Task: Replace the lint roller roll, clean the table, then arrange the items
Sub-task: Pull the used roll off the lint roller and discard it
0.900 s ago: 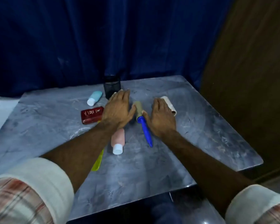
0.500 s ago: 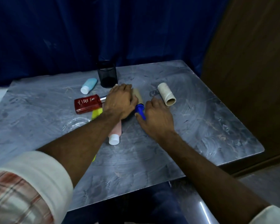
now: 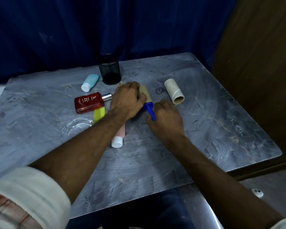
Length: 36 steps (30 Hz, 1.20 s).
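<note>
The lint roller lies on the grey marbled table (image 3: 205, 129). Its tan roll (image 3: 146, 94) points away from me and its blue handle (image 3: 149, 109) points toward me. My left hand (image 3: 126, 100) is closed over the roll from the left. My right hand (image 3: 166, 118) is closed around the blue handle, hiding most of it. A second, pale roll (image 3: 173, 93) with an open cardboard core lies loose to the right, apart from both hands.
A black mesh cup (image 3: 109, 69) stands at the back. A blue bottle (image 3: 90, 82), a red perfume bottle (image 3: 89, 102), a yellow item (image 3: 99, 114), a clear glass dish (image 3: 78, 127) and a pink bottle (image 3: 118, 137) lie at the left. The table edge runs close at the right.
Both hands went from lying flat beside the lint roller to gripping it: the left over the roll, the right on the handle. The view shifted downward.
</note>
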Tool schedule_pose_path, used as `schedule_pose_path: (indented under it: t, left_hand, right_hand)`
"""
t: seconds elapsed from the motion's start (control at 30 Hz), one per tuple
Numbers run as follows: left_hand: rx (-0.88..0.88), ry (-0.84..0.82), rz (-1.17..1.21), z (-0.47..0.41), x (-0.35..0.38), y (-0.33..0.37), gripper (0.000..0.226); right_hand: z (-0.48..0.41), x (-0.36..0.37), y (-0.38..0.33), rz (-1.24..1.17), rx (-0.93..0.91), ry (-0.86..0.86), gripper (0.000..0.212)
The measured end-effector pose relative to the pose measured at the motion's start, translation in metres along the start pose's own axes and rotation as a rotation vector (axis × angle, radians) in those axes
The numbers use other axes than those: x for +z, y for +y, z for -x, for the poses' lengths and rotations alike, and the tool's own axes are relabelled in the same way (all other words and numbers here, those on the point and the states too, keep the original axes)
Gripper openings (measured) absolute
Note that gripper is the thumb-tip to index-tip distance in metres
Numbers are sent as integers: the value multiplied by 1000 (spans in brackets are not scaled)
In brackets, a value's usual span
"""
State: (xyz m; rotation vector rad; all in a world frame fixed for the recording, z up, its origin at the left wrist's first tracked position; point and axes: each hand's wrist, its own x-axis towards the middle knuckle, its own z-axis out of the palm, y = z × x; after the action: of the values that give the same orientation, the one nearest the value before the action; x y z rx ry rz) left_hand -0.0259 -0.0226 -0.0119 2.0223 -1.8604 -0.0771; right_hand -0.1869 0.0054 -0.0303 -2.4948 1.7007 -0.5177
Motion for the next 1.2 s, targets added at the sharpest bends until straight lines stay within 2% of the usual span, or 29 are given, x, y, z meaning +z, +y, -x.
schedule_pose_path:
  t: [0.17,0.23,0.3,0.4,0.5,0.57,0.7,0.8,0.9,1.03,1.1,1.2]
  left_hand:
    - [-110,27,270,-2,-6,10,53]
    - [-205,103,430,1,-16,9,46]
    - [-307,190,693,15,-30,8,35]
    - [-444,244,1173,53,-54,7,34]
    - [-478,247,1411,90,-69,-1,39]
    - [-473,235,1524,110,-77,-10,34]
    - [-418,244,1605,138,-91,-26,30]
    - [-371,314,1656,155,-99,-35,38]
    - [-310,382,1647,171,-104,-44,57]
    - [-237,434,1601,187,-105,-51,51]
    - [-240,496,1566,193,-106,-53,44]
    - [-340,634,1529,198,-111,-55,41]
  right_hand:
    - [8,-13,11,-63,-9,109,25]
    - [14,-25,14,-154,-46,188,20]
    - [20,-39,17,-207,-110,208,18]
    - [26,-63,17,-220,-230,239,23]
    - [28,-81,6,-262,-361,255,23]
    - [30,-91,-2,-362,-406,186,24]
    - [33,-104,-14,-595,-429,31,22]
    - [32,-102,-22,-1017,-300,-67,22]
    - [33,-94,-35,-1407,-197,-82,27]
    - [42,-75,-63,-1916,63,-163,14]
    - [45,-66,-75,-2020,122,-161,15]
    - [42,-60,-89,-2010,74,-131,21]
